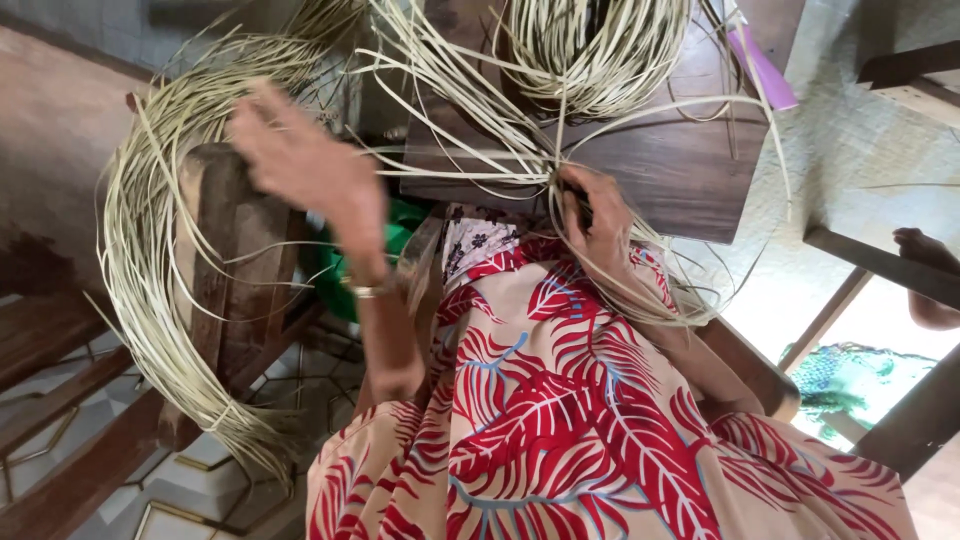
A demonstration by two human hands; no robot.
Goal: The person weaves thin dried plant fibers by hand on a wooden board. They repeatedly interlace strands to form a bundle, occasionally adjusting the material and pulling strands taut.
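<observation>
My right hand [597, 218] is closed on a bunch of pale rattan strips [520, 150] at the near edge of a dark wooden board [680, 170]. Those strips fan up to a coiled bundle [590, 50] lying on the board. My left hand [300, 160] is raised and blurred, fingers spread, holding nothing I can see; it hovers over a wooden stool [225, 260]. A large loop of the same strips [150, 270] hangs over that stool. A gold bracelet [368, 290] sits on my left wrist. My lap is covered by red leaf-print cloth [560, 420].
A green cloth or bag [345, 270] lies between the stool and my lap. A purple strip [762, 65] rests at the board's far right. Another person's foot [925, 250] rests on a wooden rail [880, 265] at right. Patterned floor tiles [180, 480] show at lower left.
</observation>
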